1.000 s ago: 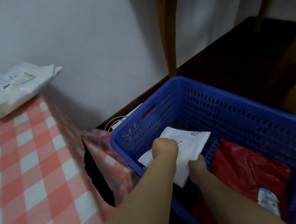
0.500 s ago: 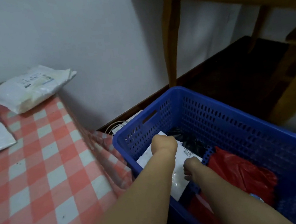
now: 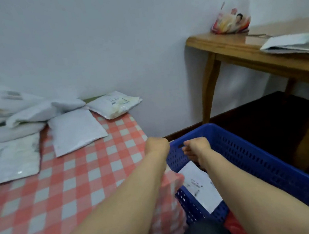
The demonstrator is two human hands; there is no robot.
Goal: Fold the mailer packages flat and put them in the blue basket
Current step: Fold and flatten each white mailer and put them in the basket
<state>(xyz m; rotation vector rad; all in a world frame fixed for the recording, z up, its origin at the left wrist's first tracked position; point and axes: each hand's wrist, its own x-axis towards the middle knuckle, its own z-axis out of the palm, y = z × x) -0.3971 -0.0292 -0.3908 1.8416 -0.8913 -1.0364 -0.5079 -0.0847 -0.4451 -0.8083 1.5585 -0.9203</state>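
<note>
Red-and-white checked tablecloth [image 3: 83,177], left of my hands, bears unfolded white plastic mailers [image 3: 75,132]. Blue perforated plastic basket [image 3: 258,164], below my right hand [image 3: 198,148], holds a folded white mailer [image 3: 200,186]. Both my hands hold nothing: left hand [image 3: 156,146] curled, right loosely curled.

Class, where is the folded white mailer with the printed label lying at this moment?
In the head view, the folded white mailer lies inside the blue basket, at its left end, under the right forearm.
</note>
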